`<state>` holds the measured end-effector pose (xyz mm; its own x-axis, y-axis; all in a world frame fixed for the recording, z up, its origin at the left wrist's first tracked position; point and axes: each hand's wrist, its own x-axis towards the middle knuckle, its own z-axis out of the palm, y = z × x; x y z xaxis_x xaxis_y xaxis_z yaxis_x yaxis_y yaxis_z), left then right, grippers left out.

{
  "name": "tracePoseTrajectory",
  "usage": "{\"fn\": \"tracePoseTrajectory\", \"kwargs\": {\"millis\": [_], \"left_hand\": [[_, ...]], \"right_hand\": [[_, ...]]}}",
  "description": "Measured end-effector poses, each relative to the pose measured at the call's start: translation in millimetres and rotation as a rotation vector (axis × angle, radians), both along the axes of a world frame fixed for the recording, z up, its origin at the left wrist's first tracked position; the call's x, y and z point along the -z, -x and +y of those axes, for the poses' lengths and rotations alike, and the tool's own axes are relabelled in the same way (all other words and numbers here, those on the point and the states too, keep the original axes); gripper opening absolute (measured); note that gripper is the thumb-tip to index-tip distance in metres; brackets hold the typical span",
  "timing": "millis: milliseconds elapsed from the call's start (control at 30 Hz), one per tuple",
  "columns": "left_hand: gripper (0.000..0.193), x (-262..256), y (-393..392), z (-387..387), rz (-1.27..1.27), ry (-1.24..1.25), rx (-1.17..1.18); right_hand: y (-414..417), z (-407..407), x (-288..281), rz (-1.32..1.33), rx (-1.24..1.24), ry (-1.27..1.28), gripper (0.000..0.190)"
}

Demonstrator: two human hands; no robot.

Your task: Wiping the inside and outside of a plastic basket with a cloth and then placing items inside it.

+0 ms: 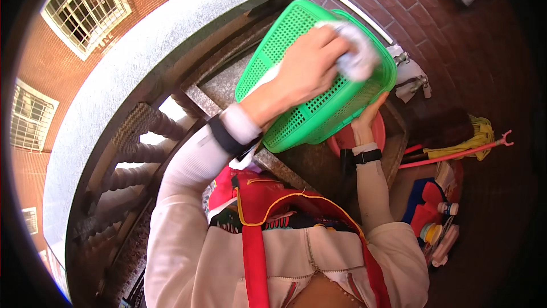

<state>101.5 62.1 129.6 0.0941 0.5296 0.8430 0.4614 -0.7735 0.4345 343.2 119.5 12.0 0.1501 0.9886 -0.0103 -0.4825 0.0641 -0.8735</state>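
A green perforated plastic basket (295, 30) is held tilted over the sink, its bottom and a long side towards me. My left hand (310, 62) presses a white cloth (359, 54) against the basket near its rim. The cloth and the fingers are blurred. At the basket's lower right, my right hand (369, 116) grips the rim from beneath; its fingertips are partly hidden by the basket. Below that hand a red plastic basin (379, 131) stands in the stone sink (312, 167), mostly covered by the basket and my arm.
Two metal taps (412, 86) stick out from the brick-tiled wall (397, 0) at the right. A pink pole (453, 154) and yellow mop strands (483, 137) lie beside the sink, above several small bottles (446, 208). A balustrade (141, 150) runs along the left.
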Motion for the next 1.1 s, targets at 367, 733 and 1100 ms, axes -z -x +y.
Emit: {"fn": "tracePoseTrajectory", "kwargs": {"millis": [367, 733, 1100], "left_hand": [[0.025, 111, -1, -67, 0.387, 0.143, 0.114], [0.027, 183, 117, -94, 0.104, 0.638, -0.352], [0.028, 186, 54, -96, 0.358, 0.379, -0.189]], "right_hand": [[-14, 6, 8, -0.039, 0.014, 0.0, 0.072], [-13, -1, 6, -0.026, 0.066, 0.006, 0.074], [-24, 4, 11, -0.037, 0.007, -0.02, 0.074]]}}
